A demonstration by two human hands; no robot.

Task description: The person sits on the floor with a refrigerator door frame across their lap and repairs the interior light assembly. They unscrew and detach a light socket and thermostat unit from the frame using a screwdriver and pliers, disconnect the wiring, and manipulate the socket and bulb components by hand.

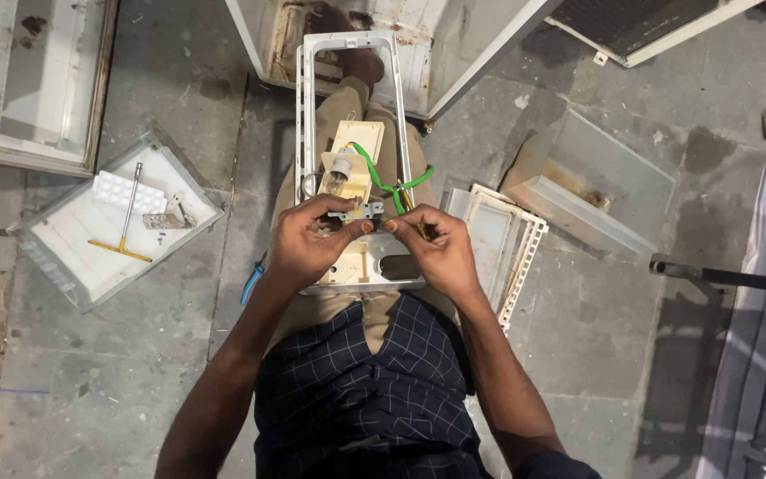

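Rested lengthwise along the lap: white plastic frame [306,133], bare stone floor [188,355] open on both sides. Pinched a small metal part [358,211] at the frame's near end between left hand [308,241] and right hand [436,251], fingers curled narrow; green wire [374,170] just beyond.

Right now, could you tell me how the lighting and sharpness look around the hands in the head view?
Head view: soft, even light with no glare; the left hand and right hand are sharp, as are the green wire and bulb on the white frame; faint shadows lie under the tray; the wide lens bends the straight edges near the corners.
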